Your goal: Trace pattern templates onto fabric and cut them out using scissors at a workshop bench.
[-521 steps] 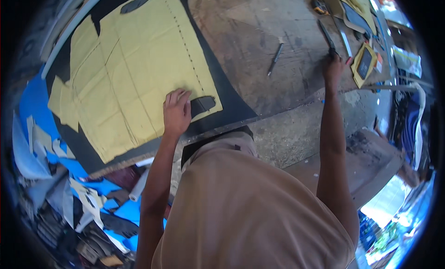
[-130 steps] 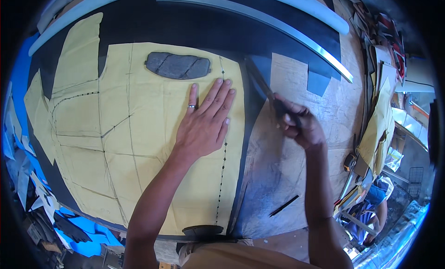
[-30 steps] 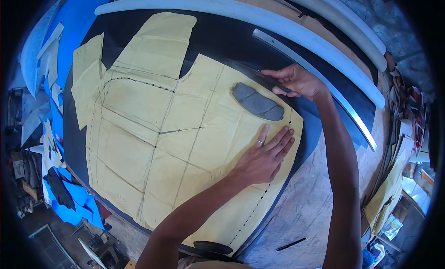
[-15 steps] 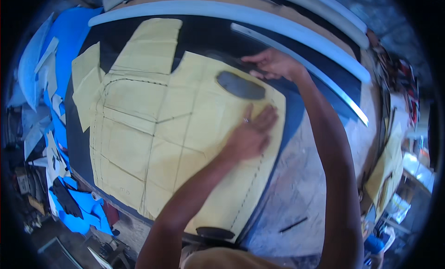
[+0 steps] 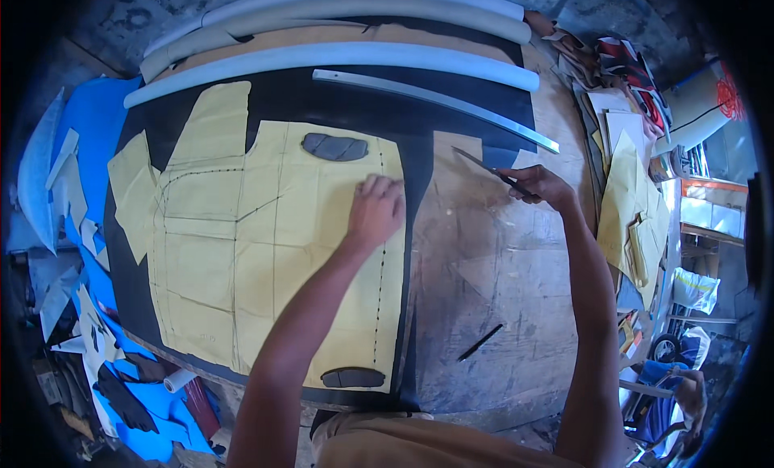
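Note:
A large yellow paper pattern [image 5: 314, 202] with drawn lines and dashes lies over black sheet material [image 5: 418, 158]. My left hand [image 5: 377, 210] rests on its right part, fingers bent down against the paper, holding nothing. Two dark grey pieces shaped like brake pads lie on the pattern: one brake pad [image 5: 334, 147] near the top edge, the other brake pad [image 5: 352, 378] at the near edge. Right of the pattern, above the wooden tabletop [image 5: 500, 266], my right hand [image 5: 544, 186] is closed on a dark-handled knife [image 5: 506, 178], its thin blade toward the upper left.
A metal straightedge [image 5: 435, 105] lies beyond the pattern, with a pale roll [image 5: 339, 62] behind it. A black pen [image 5: 480, 342] is on the near tabletop. Folded yellow paper [image 5: 633, 218] sits at the right edge; blue material [image 5: 101, 137] and scraps hang at the left.
My right hand has moved with the knife from the pattern's upper right edge to over the tabletop at right. My left hand stays on the paper, fingers more bent. The view has shifted.

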Demonstrator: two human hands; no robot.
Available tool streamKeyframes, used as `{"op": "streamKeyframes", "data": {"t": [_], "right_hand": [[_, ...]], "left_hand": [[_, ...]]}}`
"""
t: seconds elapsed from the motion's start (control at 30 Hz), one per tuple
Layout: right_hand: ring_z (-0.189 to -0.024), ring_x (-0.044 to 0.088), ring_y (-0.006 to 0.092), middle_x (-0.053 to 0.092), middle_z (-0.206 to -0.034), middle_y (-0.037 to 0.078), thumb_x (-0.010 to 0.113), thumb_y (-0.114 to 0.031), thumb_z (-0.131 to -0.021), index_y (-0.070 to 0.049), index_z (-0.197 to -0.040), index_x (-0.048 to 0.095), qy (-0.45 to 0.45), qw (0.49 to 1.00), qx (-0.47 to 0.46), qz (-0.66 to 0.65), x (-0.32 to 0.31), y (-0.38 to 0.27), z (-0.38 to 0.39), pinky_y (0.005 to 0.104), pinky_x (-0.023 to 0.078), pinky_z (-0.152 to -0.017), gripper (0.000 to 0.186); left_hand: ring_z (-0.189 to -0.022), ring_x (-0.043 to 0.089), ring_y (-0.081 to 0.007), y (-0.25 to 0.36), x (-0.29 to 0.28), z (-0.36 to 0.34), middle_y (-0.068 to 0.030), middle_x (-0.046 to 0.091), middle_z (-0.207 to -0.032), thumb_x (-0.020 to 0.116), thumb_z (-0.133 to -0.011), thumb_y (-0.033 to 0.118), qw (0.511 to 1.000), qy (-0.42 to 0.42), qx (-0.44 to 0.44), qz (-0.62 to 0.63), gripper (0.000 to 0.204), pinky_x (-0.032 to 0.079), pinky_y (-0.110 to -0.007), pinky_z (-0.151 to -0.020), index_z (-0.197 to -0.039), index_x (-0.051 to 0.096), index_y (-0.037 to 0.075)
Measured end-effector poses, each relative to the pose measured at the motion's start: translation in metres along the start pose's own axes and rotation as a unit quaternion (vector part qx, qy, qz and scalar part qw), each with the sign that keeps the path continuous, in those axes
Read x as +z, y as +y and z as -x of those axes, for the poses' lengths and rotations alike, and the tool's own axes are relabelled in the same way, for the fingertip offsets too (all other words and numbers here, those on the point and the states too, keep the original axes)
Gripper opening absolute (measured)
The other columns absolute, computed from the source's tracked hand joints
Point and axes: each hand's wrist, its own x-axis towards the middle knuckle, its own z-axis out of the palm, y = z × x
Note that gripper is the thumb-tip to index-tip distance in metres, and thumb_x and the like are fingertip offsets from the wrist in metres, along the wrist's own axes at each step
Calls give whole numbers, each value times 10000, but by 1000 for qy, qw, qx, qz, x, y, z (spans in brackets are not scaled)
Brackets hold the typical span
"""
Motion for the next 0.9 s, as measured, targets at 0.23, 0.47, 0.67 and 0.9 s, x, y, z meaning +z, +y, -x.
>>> {"op": "streamKeyframes", "data": {"t": [0.23,0.47,0.67,0.9], "right_hand": [[-464,347,72,568,-637,-24,859,-185,-879,-104,-1354,717,-137,989,-14,-43,3,-21,-95,216,232,-434,502],[-463,314,66,539,-625,-20,872,-186,-873,-72,-1349,713,-209,977,13,-38,-12,-32,-124,205,210,-440,515],[-469,277,69,538,-639,-10,854,-130,-887,-49,-1348,709,-243,967,9,-80,-13,-24,-133,206,197,-439,490],[-477,242,72,538,-662,-16,829,-92,-908,-40,-1359,700,-256,958,-5,-125,0,-29,-145,212,198,-437,471]], "left_hand": [[-956,615,-284,39,37,-18,-74,646,-997,735,-891,207,996,26,-88,-2,394,515,-384,-839,-1247,726,37],[-881,617,-263,27,53,-18,-71,626,-1001,748,-874,208,986,62,-127,92,306,522,-393,-762,-1148,754,72],[-730,606,-233,33,49,-22,-49,621,-919,725,-909,85,986,128,-91,52,202,500,-333,-678,-1095,797,55],[-701,594,-221,41,29,-25,-42,625,-920,725,-896,35,983,157,-84,53,219,483,-318,-639,-1101,797,60]]}}
